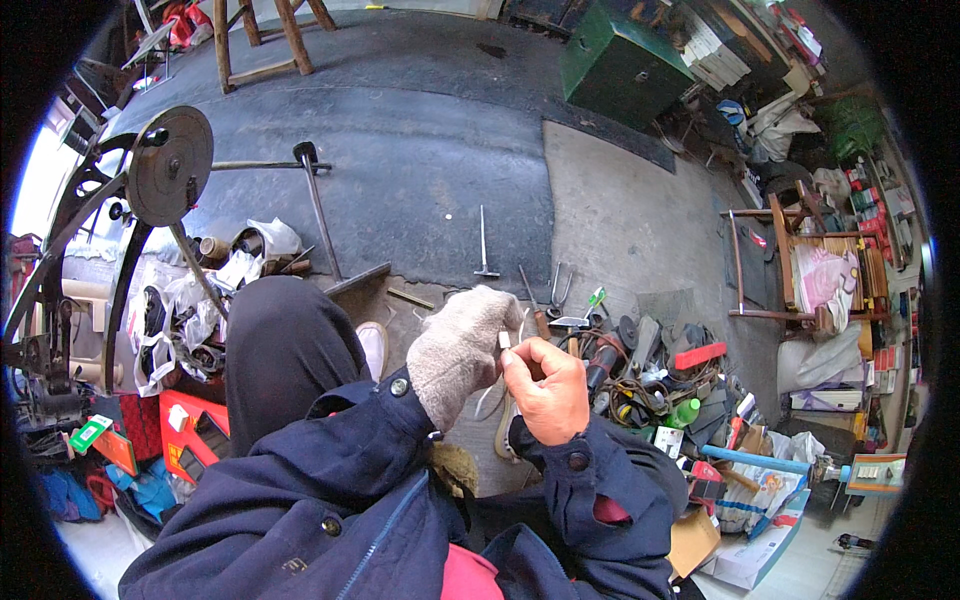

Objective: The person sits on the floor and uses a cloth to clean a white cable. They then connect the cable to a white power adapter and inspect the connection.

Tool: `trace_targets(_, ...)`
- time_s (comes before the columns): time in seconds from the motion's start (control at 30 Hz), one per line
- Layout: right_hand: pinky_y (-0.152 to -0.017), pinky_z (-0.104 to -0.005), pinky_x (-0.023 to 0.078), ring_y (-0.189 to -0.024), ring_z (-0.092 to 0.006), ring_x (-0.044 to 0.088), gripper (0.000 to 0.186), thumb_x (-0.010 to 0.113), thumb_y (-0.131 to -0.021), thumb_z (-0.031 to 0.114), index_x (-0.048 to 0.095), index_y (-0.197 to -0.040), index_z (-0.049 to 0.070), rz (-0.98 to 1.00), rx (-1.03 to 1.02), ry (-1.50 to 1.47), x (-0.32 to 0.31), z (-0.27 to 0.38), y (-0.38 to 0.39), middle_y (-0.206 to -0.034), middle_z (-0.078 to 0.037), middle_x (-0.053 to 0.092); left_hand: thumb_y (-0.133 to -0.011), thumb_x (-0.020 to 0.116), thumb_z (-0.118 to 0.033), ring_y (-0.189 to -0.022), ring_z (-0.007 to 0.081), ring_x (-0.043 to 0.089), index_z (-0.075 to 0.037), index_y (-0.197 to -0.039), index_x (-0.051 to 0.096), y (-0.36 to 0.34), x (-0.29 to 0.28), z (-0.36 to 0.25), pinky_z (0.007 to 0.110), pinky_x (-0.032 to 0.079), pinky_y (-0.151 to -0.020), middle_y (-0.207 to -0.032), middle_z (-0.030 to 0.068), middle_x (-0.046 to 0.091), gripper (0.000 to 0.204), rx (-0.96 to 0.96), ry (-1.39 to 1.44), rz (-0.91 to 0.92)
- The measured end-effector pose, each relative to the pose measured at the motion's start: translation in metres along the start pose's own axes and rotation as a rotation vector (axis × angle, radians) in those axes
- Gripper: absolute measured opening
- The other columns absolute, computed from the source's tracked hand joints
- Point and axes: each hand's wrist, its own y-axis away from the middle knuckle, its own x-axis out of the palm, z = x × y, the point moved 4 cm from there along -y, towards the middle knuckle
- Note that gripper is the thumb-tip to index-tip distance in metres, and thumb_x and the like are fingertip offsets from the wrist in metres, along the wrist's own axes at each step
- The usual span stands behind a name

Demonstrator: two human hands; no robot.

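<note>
My left hand [460, 345] wears a grey knitted glove and is curled, its fingertips against a small white piece [504, 341]. My bare right hand [548, 392] pinches that same small white piece between thumb and forefinger, right beside the glove. Both hands are raised close together in front of my chest, above my dark blue jacket sleeves [350, 460]. What the glove itself encloses is hidden.
A pile of hand tools, pliers and cables [640, 375] lies on the concrete to the right. A metal machine with a round disc [170, 165] stands at left beside plastic bags. A T-shaped tool [483, 245] lies ahead. Green metal box [620, 60] far back.
</note>
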Motion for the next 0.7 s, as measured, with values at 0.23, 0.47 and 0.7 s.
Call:
trace_targets(0.23, -0.06, -0.0316, 0.05, -0.063, -0.0166, 0.066, 0.014, 0.067, -0.089, 0.012, 0.067, -0.084, -0.002, -0.076, -0.086, 0.153, -0.004, 0.008, -0.001, -0.072, -0.014, 0.068, -0.068, 0.072, -0.014, -0.095, 0.0379, 0.065, -0.007, -0.105, 0.061, -0.002, 0.017, 0.0, 0.049, 0.053, -0.078, -0.102, 0.0185, 0.065, 0.039, 0.21, -0.402, 0.091)
trace_targets(0.47, -0.057, -0.0263, 0.045, -0.062, -0.0066, 0.056, 0.015, 0.067, -0.091, 0.011, 0.065, -0.083, -0.002, 0.002, -0.049, 0.015, 0.002, 0.004, 0.002, -0.066, -0.003, 0.062, -0.071, 0.07, -0.013, -0.098, 0.0343, 0.06, -0.011, -0.107, 0.062, 0.011, 0.006, -0.008, 0.047, 0.049, -0.078, -0.1, 0.0115, 0.061, 0.037, 0.127, -0.184, -0.101)
trace_targets(0.7, -0.058, -0.0235, 0.043, -0.062, -0.0034, 0.054, 0.016, 0.066, -0.092, 0.01, 0.064, -0.082, -0.002, -0.038, -0.1, 0.1, 0.0, 0.005, -0.001, -0.065, 0.0, 0.061, -0.063, 0.073, -0.006, -0.089, 0.0385, 0.062, -0.007, -0.105, 0.064, 0.001, 0.001, -0.004, 0.042, 0.051, -0.08, -0.098, 0.0172, 0.06, 0.043, -0.053, -0.108, 0.079)
